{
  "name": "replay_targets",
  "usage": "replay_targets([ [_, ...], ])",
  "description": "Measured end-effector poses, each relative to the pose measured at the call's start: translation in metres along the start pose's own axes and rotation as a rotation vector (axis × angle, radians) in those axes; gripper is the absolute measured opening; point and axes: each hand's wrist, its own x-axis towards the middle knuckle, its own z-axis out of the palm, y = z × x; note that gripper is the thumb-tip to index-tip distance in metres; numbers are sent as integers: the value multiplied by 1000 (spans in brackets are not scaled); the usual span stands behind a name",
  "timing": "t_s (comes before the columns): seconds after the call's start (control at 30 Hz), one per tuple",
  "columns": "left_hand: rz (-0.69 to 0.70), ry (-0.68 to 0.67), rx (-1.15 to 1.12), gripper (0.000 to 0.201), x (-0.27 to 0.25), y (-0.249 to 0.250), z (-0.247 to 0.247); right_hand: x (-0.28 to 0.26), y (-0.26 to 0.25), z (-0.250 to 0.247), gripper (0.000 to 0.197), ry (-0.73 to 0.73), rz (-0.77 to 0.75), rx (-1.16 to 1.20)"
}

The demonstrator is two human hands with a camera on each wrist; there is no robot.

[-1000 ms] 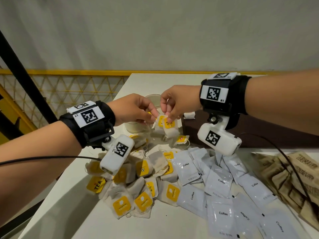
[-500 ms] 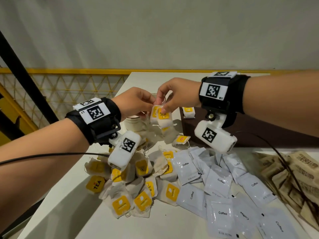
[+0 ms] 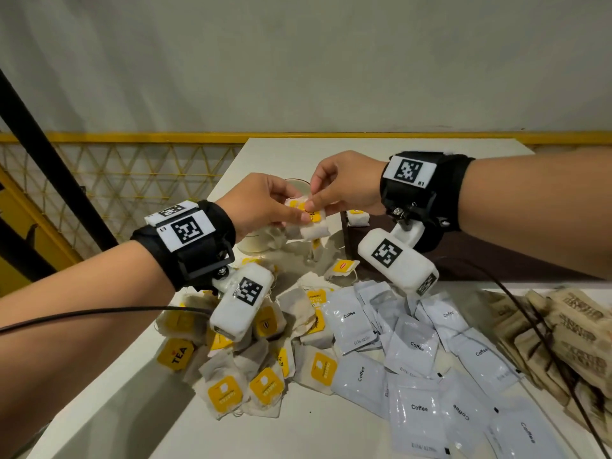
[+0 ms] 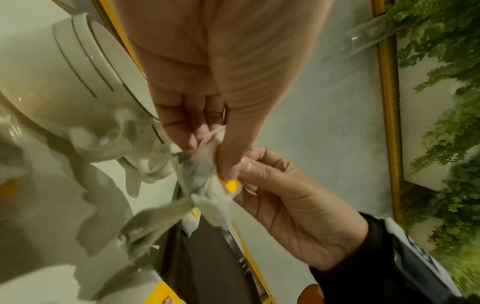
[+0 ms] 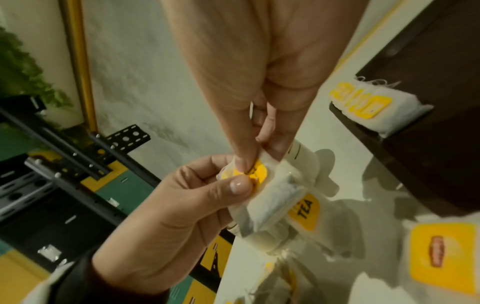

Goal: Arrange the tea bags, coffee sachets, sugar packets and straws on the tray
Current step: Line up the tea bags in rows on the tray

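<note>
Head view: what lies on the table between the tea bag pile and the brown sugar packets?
White coffee sachets, overlapping in a loose spread, fill that stretch between the tea bag pile and the brown sugar packets. Only the head view shows it.

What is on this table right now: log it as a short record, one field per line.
left hand: pinches a small bunch of white paper tea bags with yellow tags, held above the table
right hand: pinches the same bunch from the other side
dark brown tray: holds one tea bag stack
loose tea bag pile: on white table, near left
white coffee sachets: scattered centre
brown sugar packets: right edge
cream cup: under the hands
</note>
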Motion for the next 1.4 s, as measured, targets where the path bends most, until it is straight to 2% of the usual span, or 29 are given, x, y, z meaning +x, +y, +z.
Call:
replay_targets([
  [0.1, 13, 34, 4, 15, 1, 1, 1, -1, 2, 1, 15, 41, 5, 90],
  [0.17, 11, 42, -25, 14, 2, 2, -2, -2, 5, 0, 19, 57, 20, 57],
  [0.33, 14, 4, -94, 15, 3, 4, -7, -4, 22, 6, 35, -122, 7, -149],
  [0.43, 8, 22, -58, 14, 4, 1, -8, -6, 27, 6, 31, -80, -19, -210],
  [0.6, -13, 61, 32, 11, 7, -10, -11, -12, 25, -11, 26, -36, 48, -258],
  [0.73, 21, 80, 187, 11, 9, -13, -9, -16, 16, -22, 23, -95, 55, -72],
  [0.83, 19, 88, 177, 11, 10, -11, -5, -19, 11, -18, 27, -179, 90, 116],
  [0.93, 9, 28, 22, 8, 9, -5, 0, -17, 11, -6, 31, -90, 88, 141],
  [1.03, 1, -6, -77, 5, 6, -1, 3, -13, 15, 2, 25, 1, 103, 193],
  [1.23, -10, -13, 30, 11, 1, -3, -1, -11, 15, 4, 19, -12, 153, 252],
  [1.3, -13, 10, 65, 13, 2, -6, -3, -12, 16, -1, 14, -39, 177, 132],
  [1.33, -14, 28, 72, 13, 3, -7, -3, -14, 16, -4, 12, -60, 197, -40],
  [1.4, -18, 55, 74, 12, 5, -8, -4, -18, 20, -4, 21, -137, 259, -394],
])
